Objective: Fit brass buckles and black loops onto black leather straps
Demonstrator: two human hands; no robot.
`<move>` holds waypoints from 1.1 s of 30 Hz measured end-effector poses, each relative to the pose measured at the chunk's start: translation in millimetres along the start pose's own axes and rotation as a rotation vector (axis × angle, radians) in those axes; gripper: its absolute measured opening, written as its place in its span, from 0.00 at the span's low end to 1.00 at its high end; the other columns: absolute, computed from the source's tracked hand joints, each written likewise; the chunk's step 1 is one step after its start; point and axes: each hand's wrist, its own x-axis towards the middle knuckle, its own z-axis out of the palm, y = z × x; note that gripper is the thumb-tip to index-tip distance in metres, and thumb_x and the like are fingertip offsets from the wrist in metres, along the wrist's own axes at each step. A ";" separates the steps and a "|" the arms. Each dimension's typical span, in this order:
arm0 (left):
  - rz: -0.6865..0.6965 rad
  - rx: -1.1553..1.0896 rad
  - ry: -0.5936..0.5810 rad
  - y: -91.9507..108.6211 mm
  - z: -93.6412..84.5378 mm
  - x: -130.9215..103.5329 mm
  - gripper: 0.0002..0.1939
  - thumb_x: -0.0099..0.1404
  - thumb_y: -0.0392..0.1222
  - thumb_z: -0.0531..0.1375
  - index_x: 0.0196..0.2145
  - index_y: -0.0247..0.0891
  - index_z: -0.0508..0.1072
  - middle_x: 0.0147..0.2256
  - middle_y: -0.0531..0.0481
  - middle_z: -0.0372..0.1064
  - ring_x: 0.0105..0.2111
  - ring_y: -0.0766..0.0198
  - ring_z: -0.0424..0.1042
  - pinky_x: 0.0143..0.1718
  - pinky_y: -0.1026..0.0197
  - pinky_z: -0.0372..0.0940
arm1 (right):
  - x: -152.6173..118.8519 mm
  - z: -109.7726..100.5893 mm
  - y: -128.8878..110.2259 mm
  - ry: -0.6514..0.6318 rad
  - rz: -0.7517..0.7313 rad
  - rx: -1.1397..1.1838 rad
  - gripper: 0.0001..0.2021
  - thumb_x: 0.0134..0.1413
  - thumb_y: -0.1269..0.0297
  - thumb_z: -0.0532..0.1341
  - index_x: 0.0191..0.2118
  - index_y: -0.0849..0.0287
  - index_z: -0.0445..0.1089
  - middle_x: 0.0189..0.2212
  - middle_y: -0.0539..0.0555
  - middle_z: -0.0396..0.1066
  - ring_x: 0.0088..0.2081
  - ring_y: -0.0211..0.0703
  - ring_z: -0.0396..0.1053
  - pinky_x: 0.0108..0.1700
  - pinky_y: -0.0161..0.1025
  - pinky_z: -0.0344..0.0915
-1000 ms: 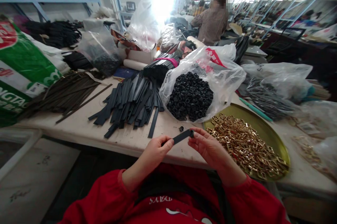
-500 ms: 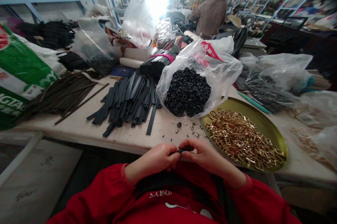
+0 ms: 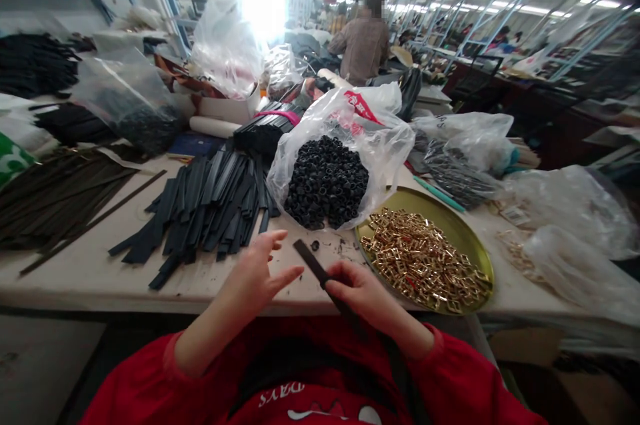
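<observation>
My right hand (image 3: 359, 292) pinches a dark strap (image 3: 309, 260) between thumb and fingers; a small black loop seems to sit around it at the fingertips. The strap's far end points up and left, and its tail hangs toward my lap. To the left, my left hand (image 3: 253, 273) is open, fingers apart, holding nothing, near a pile of black strips (image 3: 200, 205). Beyond the hands, a clear plastic bag (image 3: 387, 145) lies open around many small black loops (image 3: 327, 182). Beside my right hand, gold metal buckles (image 3: 425, 262) fill part of a round gold tray (image 3: 467, 238).
Long brown strips (image 3: 60, 188) lie at the left of the table (image 3: 280, 288). A teal pen-like tool (image 3: 439, 193) rests behind the tray. More plastic bags (image 3: 575, 212) crowd the right. A bundle of strips (image 3: 265, 132) stands behind, and a person (image 3: 364, 45) is farther back.
My hands have come apart. The left let go and moved left, opening; the right keeps the strap, now showing at length. The view has turned to the right.
</observation>
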 end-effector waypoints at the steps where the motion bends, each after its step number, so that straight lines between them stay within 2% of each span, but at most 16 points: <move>1: -0.027 -0.080 0.029 0.9 3.2 0.9 0.23 0.55 0.48 0.58 0.48 0.37 0.65 0.43 0.45 0.69 0.45 0.57 0.67 0.45 0.57 0.61 | 2.3 -0.1 0.2 0.047 0.029 0.166 0.07 0.45 0.62 0.60 0.30 0.58 0.64 0.25 0.48 0.66 0.28 0.37 0.63 0.32 0.36 0.60; 2: -0.052 -0.162 -0.017 2.5 7.2 0.7 0.27 0.55 0.48 0.58 0.51 0.36 0.61 0.43 0.44 0.68 0.44 0.57 0.67 0.44 0.56 0.61 | 3.9 1.1 0.6 0.081 0.042 0.312 0.09 0.43 0.60 0.62 0.30 0.58 0.64 0.26 0.48 0.66 0.28 0.37 0.63 0.33 0.35 0.60; 4: -0.094 -0.309 -0.188 7.0 17.6 -2.3 0.30 0.57 0.46 0.57 0.55 0.34 0.55 0.40 0.44 0.70 0.40 0.59 0.69 0.42 0.57 0.63 | 4.4 8.5 2.0 0.119 0.044 0.487 0.12 0.42 0.58 0.63 0.31 0.58 0.63 0.27 0.48 0.67 0.29 0.37 0.63 0.34 0.35 0.60; 6: -0.127 -0.396 -0.288 11.9 28.5 -6.5 0.30 0.60 0.45 0.54 0.57 0.33 0.51 0.32 0.49 0.69 0.32 0.63 0.69 0.37 0.60 0.64 | 2.7 18.7 5.4 0.131 0.044 0.508 0.11 0.45 0.57 0.62 0.31 0.58 0.64 0.26 0.47 0.65 0.28 0.36 0.62 0.33 0.34 0.60; 8: -0.148 -0.446 -0.313 15.5 35.8 -9.0 0.26 0.62 0.45 0.50 0.56 0.33 0.53 0.26 0.54 0.65 0.25 0.66 0.66 0.29 0.63 0.62 | 1.0 23.2 11.1 0.121 0.018 0.428 0.11 0.48 0.55 0.59 0.31 0.58 0.65 0.25 0.47 0.64 0.28 0.37 0.62 0.32 0.35 0.60; 10: -0.153 -0.478 -0.348 17.4 37.7 -8.7 0.20 0.63 0.46 0.48 0.50 0.33 0.60 0.22 0.57 0.61 0.20 0.68 0.61 0.23 0.65 0.59 | 1.8 14.3 18.0 0.099 -0.046 0.237 0.12 0.52 0.54 0.55 0.33 0.59 0.66 0.26 0.49 0.66 0.29 0.38 0.63 0.32 0.36 0.60; 12: -0.177 -0.494 -0.364 18.6 36.4 -6.1 0.15 0.62 0.47 0.48 0.40 0.34 0.65 0.20 0.58 0.58 0.18 0.70 0.59 0.20 0.67 0.56 | 7.2 -10.0 24.3 0.134 -0.112 -0.076 0.13 0.55 0.55 0.53 0.33 0.59 0.67 0.28 0.51 0.67 0.31 0.40 0.64 0.33 0.36 0.60; 13: -0.207 -0.500 -0.362 19.4 35.5 -4.3 0.13 0.61 0.46 0.48 0.35 0.35 0.64 0.19 0.59 0.57 0.17 0.70 0.58 0.19 0.67 0.54 | 11.8 -26.4 26.8 0.185 -0.134 -0.270 0.12 0.55 0.56 0.53 0.33 0.59 0.68 0.29 0.52 0.68 0.32 0.41 0.64 0.35 0.37 0.60; 15: -0.295 -0.531 -0.359 21.4 35.1 -0.6 0.11 0.60 0.46 0.49 0.31 0.36 0.63 0.18 0.60 0.56 0.16 0.72 0.56 0.17 0.68 0.51 | 24.4 -60.9 30.9 0.364 -0.152 -0.680 0.10 0.55 0.61 0.53 0.34 0.60 0.68 0.33 0.56 0.68 0.36 0.44 0.65 0.40 0.39 0.59; 16: -0.340 -0.555 -0.362 22.5 35.9 1.2 0.10 0.60 0.46 0.49 0.30 0.36 0.62 0.18 0.60 0.57 0.15 0.72 0.55 0.16 0.68 0.50 | 31.7 -76.4 32.8 0.386 -0.130 -0.859 0.10 0.55 0.62 0.53 0.36 0.61 0.69 0.36 0.58 0.68 0.37 0.45 0.65 0.41 0.40 0.58; 18: -0.412 -0.613 -0.372 23.7 39.0 4.5 0.09 0.59 0.45 0.49 0.30 0.36 0.62 0.19 0.59 0.60 0.14 0.74 0.55 0.15 0.69 0.49 | 46.4 -99.4 37.4 0.322 -0.046 -1.106 0.09 0.54 0.62 0.55 0.35 0.61 0.70 0.35 0.59 0.68 0.37 0.47 0.66 0.39 0.39 0.57; 20: -0.455 -0.677 -0.385 23.2 43.1 7.4 0.09 0.59 0.44 0.49 0.31 0.36 0.62 0.23 0.57 0.64 0.14 0.75 0.57 0.16 0.70 0.51 | 58.4 -110.7 42.8 0.227 0.027 -1.204 0.08 0.51 0.61 0.57 0.32 0.60 0.69 0.32 0.57 0.68 0.35 0.46 0.66 0.36 0.38 0.57; 24: -0.516 -0.756 -0.420 18.6 49.3 10.3 0.07 0.57 0.40 0.49 0.32 0.35 0.62 0.31 0.53 0.67 0.17 0.75 0.62 0.16 0.71 0.54 | 65.3 -112.5 50.2 0.196 0.035 -1.180 0.05 0.48 0.64 0.59 0.27 0.59 0.66 0.28 0.54 0.67 0.31 0.43 0.65 0.32 0.36 0.55; 28: -0.504 -0.725 -0.415 15.6 52.5 10.4 0.08 0.57 0.36 0.48 0.35 0.36 0.62 0.32 0.53 0.67 0.16 0.75 0.62 0.16 0.71 0.54 | 49.6 -101.1 41.0 0.263 -0.123 -0.966 0.04 0.49 0.67 0.57 0.26 0.59 0.64 0.24 0.51 0.66 0.28 0.40 0.63 0.31 0.35 0.54; 31: -0.347 -0.585 -0.315 16.0 51.0 11.0 0.08 0.60 0.39 0.48 0.34 0.36 0.64 0.25 0.56 0.64 0.15 0.74 0.57 0.16 0.70 0.53 | 32.0 -78.2 23.8 0.253 -0.176 -0.640 0.04 0.50 0.64 0.57 0.28 0.58 0.63 0.22 0.48 0.64 0.25 0.37 0.61 0.29 0.33 0.55; 33: -0.182 -0.452 -0.219 17.8 47.2 11.2 0.09 0.61 0.43 0.50 0.33 0.36 0.66 0.23 0.56 0.63 0.19 0.72 0.60 0.20 0.68 0.55 | 22.3 -58.0 13.7 0.151 -0.179 -0.479 0.05 0.50 0.64 0.57 0.27 0.58 0.63 0.20 0.46 0.62 0.23 0.35 0.58 0.26 0.32 0.54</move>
